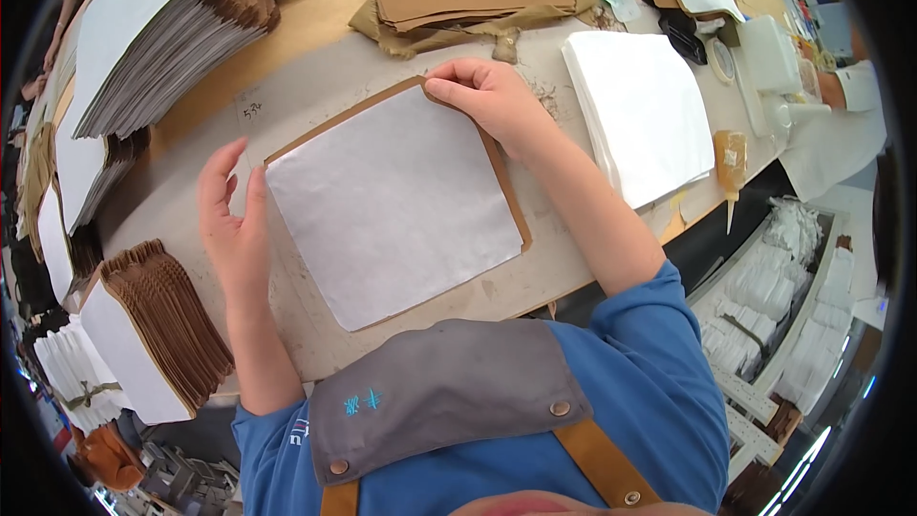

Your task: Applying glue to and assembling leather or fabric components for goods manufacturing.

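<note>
A: Where is the white sheet [396, 210]?
B: In the middle of the surface [310, 78], lying on a brown sheet [513, 199] whose edge shows along the top and the right side.

A: What is the right hand [495, 103] doing?
B: It's at the far right corner. The grip is pinching the brown sheet there, thumb on top.

A: And the left hand [234, 225]?
B: Its grip is spread, thumb and fingers well apart, at the far left corner. The thumb tip is right by the edge; I can't tell whether it touches.

A: Anything to the right?
B: A white stack [645, 115] beyond the right forearm, then an amber bottle [732, 161] just beside it, nozzle toward the person.

A: To the left?
B: A tall pile [162, 33] of white-topped sheets farther off, and a brown bundle [164, 320] nearer, by the left forearm.
</note>
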The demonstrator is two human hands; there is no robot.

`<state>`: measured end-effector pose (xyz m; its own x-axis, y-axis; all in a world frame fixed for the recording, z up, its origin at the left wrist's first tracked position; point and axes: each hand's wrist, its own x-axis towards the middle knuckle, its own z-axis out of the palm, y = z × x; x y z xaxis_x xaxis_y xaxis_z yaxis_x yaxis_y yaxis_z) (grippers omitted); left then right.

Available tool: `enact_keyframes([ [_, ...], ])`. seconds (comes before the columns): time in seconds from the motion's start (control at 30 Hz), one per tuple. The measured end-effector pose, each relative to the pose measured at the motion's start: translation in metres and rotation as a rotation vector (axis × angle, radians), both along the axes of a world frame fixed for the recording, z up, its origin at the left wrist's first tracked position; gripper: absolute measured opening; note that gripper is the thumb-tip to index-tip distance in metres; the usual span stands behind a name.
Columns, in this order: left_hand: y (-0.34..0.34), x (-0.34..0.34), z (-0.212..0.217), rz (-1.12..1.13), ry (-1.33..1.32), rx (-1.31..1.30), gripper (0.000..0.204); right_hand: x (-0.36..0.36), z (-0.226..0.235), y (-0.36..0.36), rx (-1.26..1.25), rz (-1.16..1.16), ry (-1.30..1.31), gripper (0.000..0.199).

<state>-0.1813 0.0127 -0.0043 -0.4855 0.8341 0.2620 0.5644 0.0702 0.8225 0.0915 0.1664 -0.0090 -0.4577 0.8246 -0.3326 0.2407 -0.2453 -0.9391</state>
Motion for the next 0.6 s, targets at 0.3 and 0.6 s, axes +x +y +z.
enact_keyframes([
  [0.3,0.068,0.075,0.026,-0.440,0.393,0.095,0.014,0.004,-0.001,0.003,-0.185,0.027,0.214,0.020],
  [0.6,0.083,0.085,0.017,-0.442,0.552,0.155,0.013,0.006,-0.004,0.000,-0.307,0.058,0.374,0.019],
])
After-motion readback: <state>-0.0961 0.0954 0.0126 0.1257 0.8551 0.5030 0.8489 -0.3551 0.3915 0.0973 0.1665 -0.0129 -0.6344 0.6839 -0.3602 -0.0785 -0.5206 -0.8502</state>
